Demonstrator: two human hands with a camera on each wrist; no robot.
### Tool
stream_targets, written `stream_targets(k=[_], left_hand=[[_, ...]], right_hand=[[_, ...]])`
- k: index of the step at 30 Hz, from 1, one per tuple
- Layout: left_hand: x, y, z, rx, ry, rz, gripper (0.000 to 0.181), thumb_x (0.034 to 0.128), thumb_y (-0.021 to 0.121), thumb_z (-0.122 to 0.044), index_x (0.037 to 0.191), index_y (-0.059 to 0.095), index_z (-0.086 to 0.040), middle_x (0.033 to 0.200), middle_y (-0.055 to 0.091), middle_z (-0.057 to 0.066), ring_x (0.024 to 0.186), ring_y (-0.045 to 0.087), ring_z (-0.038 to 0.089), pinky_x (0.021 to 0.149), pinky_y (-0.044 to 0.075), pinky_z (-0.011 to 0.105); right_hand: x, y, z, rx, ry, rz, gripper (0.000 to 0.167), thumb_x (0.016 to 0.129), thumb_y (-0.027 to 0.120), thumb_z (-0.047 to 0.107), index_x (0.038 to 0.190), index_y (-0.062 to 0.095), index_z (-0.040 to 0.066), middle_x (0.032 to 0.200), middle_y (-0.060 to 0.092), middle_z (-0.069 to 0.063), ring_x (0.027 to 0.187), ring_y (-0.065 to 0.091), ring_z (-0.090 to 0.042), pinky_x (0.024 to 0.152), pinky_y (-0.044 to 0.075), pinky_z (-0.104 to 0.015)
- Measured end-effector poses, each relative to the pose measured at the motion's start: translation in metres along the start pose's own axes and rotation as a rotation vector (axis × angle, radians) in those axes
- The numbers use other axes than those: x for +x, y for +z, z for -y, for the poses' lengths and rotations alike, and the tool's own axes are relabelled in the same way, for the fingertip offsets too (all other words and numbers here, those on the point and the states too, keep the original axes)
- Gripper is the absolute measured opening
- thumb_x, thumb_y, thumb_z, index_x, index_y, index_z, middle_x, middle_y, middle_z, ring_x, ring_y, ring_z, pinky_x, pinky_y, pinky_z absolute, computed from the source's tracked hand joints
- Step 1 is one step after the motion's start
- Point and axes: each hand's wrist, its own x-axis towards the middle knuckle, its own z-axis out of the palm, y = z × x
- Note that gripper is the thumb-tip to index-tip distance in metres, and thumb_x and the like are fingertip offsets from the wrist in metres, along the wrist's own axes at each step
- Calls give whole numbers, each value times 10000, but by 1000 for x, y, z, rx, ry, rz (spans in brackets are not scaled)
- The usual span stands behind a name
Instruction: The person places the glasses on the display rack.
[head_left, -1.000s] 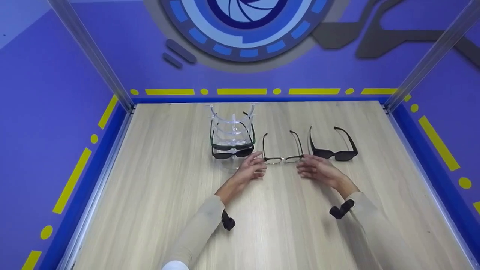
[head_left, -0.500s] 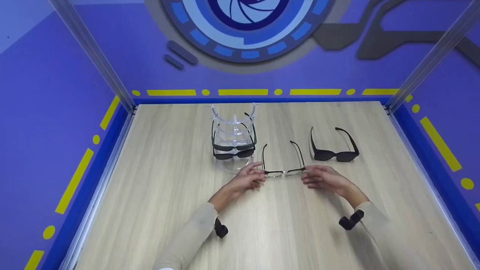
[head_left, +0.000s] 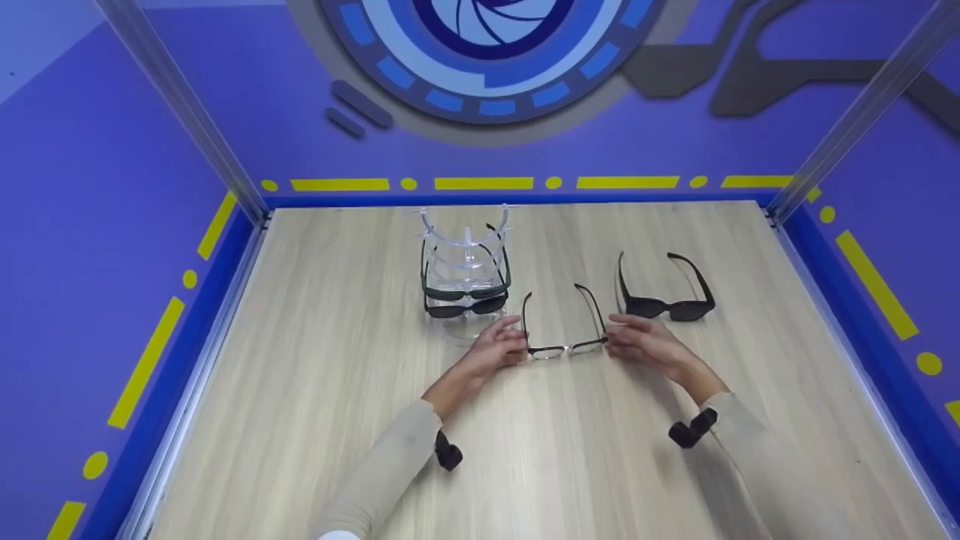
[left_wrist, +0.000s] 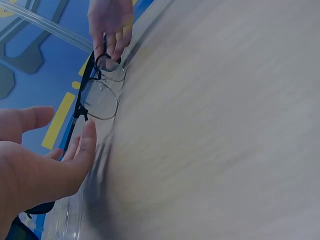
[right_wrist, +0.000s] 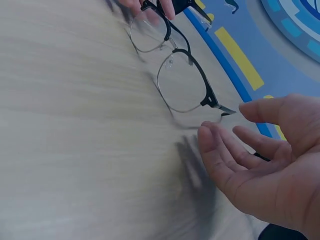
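Note:
Clear-lensed glasses with black upper rims (head_left: 568, 349) stand on the wooden table between the hands, temples unfolded and pointing away. At their left hinge is my left hand (head_left: 491, 351), its thumb and fingers spread apart; in the left wrist view a fingertip lies close to the hinge of the glasses (left_wrist: 82, 97), and contact is unclear. My right hand (head_left: 654, 351) is beside the other hinge. The right wrist view has the right hand (right_wrist: 270, 165) with thumb and fingers parted around the hinge end of the glasses (right_wrist: 202, 75), with no clear grip.
A clear display stand (head_left: 469, 244) at the back left bears two pairs of dark glasses, one above the other, the lower being black sunglasses (head_left: 487, 304). Another pair of black sunglasses (head_left: 688, 310) lies unfolded behind the right hand. Blue walls enclose the table's back and sides.
The clear-lensed glasses have come nearer to the body, with both hands alongside, and are now slightly turned. Since the middle frame, the hands have shifted slightly away from the body and the fingers have loosened.

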Motion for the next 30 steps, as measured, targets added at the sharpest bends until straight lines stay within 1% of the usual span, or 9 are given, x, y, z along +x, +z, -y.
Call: stream_targets(k=[4, 8, 13, 17, 22, 26, 30], left_hand=[[5, 5, 1, -22, 15, -22, 596, 957, 602, 46, 1513, 389, 9, 1352, 602, 256, 819, 655, 81, 835, 598, 273], [9, 6, 2, -28, 23, -28, 615, 941, 594, 81, 1513, 375, 29, 1323, 626, 254, 781, 662, 81, 779, 608, 261], [12, 6, 1, -35, 35, -32, 635, 922, 604, 97, 1511, 376, 37, 1325, 620, 283, 795, 671, 79, 761, 613, 254], [14, 7, 1, -21, 34, -38, 660, 898, 629, 108, 1508, 389, 31, 1329, 621, 291, 786, 673, 82, 774, 626, 278], [14, 7, 2, -14, 32, -44, 691, 867, 643, 142, 1503, 401, 25, 1323, 631, 293, 785, 687, 83, 792, 638, 308], [14, 8, 1, -23, 22, -54, 707, 850, 656, 156, 1499, 418, 6, 1294, 653, 275, 775, 697, 85, 753, 644, 306], [13, 8, 1, -25, 12, -50, 721, 847, 669, 153, 1503, 416, -5, 1277, 667, 255, 770, 698, 89, 724, 643, 295]], right_hand=[[6, 7, 1, 1, 3, -13, 656, 1045, 541, 58, 1555, 181, -142, 1198, 698, -8, 1054, 702, -107, 1041, 555, -344], [9, 9, 2, 19, -9, -13, 655, 1036, 536, 18, 1548, 168, -159, 1139, 722, 26, 1056, 697, -81, 1018, 563, -313], [13, 9, 3, 22, -18, -33, 655, 1021, 563, 8, 1549, 204, -143, 1104, 751, 15, 1042, 716, -85, 972, 577, -275], [15, 7, 1, 29, -8, -39, 654, 1008, 573, -11, 1551, 228, -127, 1100, 758, -15, 1046, 722, -113, 968, 581, -282], [15, 6, -2, 46, -10, -4, 651, 993, 555, -66, 1541, 213, -149, 1117, 755, -39, 1060, 720, -124, 978, 579, -295], [12, 5, -2, 35, -14, 12, 642, 995, 544, -73, 1540, 214, -153, 1126, 748, -37, 1048, 722, -107, 937, 589, -279], [6, 4, 0, 28, 4, 18, 654, 994, 551, -68, 1549, 212, -137, 1095, 753, -30, 1016, 727, -97, 903, 598, -280]])
